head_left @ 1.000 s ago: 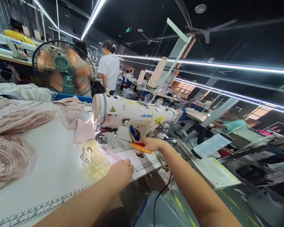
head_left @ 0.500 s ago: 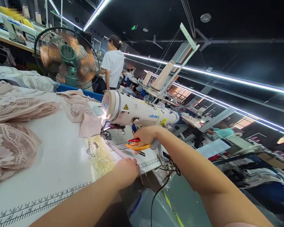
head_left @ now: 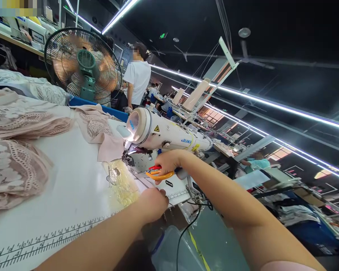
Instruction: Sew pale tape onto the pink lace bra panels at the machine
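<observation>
My right hand [head_left: 167,164] is wrapped around scissors [head_left: 161,175] with orange and red handles, just in front of the sewing machine [head_left: 169,130]. Their blades point left toward the needle area. A narrow fabric strip [head_left: 142,180] runs from near the presser foot down to my left hand [head_left: 153,203], which is closed at its lower end; the fingertips are mostly hidden. Left of the strip lies crumpled, shiny yellowish clear film [head_left: 122,184]. Next to the needle, a pale pink fabric piece [head_left: 110,148] with lace rests on the white table [head_left: 73,180].
Pink lace garments [head_left: 19,173] are heaped on the left. Behind the table stand a large fan [head_left: 83,66] and a person in a white shirt [head_left: 138,79]. A black cable [head_left: 183,233] hangs past the table's front edge, over a clear plastic bin [head_left: 172,250].
The view has shifted slightly. The scissors and my right hand have moved a little left, closer to the strip. My left hand stays closed at the strip's lower end.
</observation>
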`<state>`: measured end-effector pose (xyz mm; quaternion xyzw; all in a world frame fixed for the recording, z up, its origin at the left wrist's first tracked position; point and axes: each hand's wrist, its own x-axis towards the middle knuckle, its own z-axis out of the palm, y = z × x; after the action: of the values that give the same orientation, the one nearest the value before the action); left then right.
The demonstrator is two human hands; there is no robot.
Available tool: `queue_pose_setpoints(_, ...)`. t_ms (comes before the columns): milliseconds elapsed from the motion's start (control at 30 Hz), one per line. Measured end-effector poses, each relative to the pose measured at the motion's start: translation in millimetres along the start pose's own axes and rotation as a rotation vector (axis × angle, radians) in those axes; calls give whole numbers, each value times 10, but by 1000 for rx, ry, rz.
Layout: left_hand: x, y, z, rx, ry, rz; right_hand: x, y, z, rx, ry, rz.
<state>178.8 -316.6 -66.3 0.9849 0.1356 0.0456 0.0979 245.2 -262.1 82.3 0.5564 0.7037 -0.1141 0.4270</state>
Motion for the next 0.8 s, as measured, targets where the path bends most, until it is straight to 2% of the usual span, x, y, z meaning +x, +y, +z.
queue_pose_setpoints(467, -1, -7, 9, 29, -5, 41, 187, 55, -19, -46, 1, 0)
queue_pose_setpoints(800, 21, 1, 62, 27, 7, 82, 178, -10, -24, -39, 52, 58)
